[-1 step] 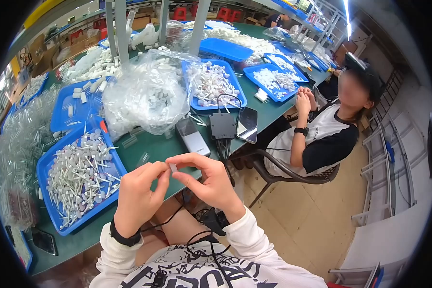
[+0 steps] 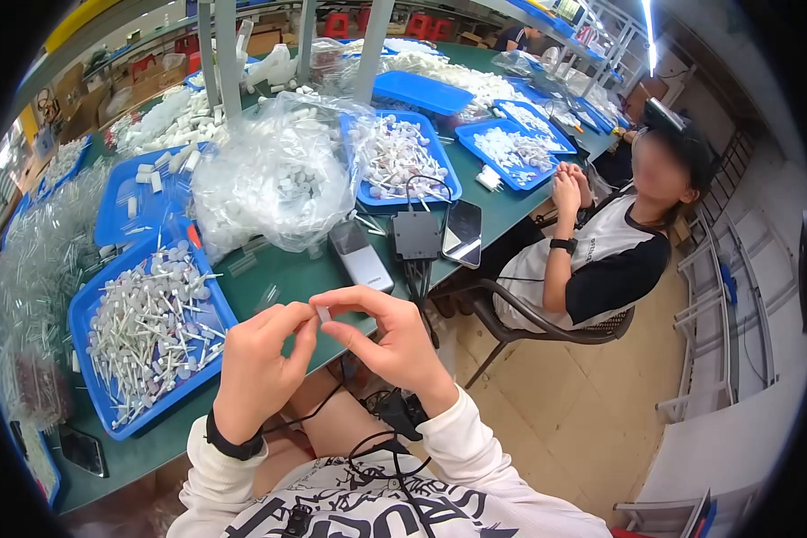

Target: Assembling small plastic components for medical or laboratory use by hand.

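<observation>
— Where is the small pale piece (image 2: 324, 314)?
— Just left of the middle of the frame, between the two hands. It sits at the right hand's (image 2: 378, 337) fingertips, and that hand pinches it between thumb and forefinger.
— And the left hand (image 2: 267, 360)?
— Its fingers are curled, with thumb and forefinger drawn close, right beside the piece's left side. Whether they grip it as well, I cannot tell; the fingertips hide the spot.
— What lies nearest to them?
— A silver power bank (image 2: 365, 260), just above the right hand in the frame. To the left, near the left hand, a blue tray (image 2: 166, 404) heaped with white stick-like parts (image 2: 148, 336).
— Any writing?
— Large dark lettering across the white shirt (image 2: 377, 502) at the lower edge of the frame, partly crossed by a black cable (image 2: 400, 475). The power bank carries a tiny dark mark near its lower end, too small for me to make out.
— Anything on the right side?
— Yes, a seated co-worker in a black-and-white shirt (image 2: 601, 247), with a short line of small dark lettering on the white front. The co-worker's hands (image 2: 568, 190) are brought together above the table's edge.
</observation>
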### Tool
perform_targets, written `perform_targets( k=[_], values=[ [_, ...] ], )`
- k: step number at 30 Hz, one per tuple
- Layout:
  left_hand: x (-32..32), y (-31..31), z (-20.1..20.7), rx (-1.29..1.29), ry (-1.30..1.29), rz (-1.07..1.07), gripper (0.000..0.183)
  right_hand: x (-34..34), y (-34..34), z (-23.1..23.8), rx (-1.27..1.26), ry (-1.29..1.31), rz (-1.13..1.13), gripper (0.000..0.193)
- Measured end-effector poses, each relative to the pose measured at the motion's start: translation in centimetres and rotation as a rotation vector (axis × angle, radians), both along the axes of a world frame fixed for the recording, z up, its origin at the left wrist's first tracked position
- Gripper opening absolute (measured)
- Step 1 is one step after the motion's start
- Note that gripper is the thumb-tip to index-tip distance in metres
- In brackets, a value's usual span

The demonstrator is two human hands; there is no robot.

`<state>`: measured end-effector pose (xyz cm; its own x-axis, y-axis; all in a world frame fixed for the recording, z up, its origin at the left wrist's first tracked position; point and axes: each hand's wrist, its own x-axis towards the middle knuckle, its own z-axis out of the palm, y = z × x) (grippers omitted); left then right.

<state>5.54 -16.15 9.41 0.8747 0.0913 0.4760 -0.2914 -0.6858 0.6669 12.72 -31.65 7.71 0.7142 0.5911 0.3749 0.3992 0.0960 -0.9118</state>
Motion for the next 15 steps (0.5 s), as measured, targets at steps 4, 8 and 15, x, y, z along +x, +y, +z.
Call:
perform_targets(
  k=[4,8,15],
  values=[
    [0.1,0.2,-0.3,0.008,0.016,0.002,0.006,0.2,0.2,-0.2,-0.024,-0.097,-0.05,0.024],
    [-0.1,0.5,-1.1,-0.033,0.033,-0.02,0.005,0.1,0.3,-0.2,-0.073,-0.12,-0.055,0.024],
    [-0.1,0.6,-1.6,-0.048,0.062,-0.034,0.004,0.1,0.1,-0.4,-0.096,-0.098,-0.045,0.025]
  ],
)
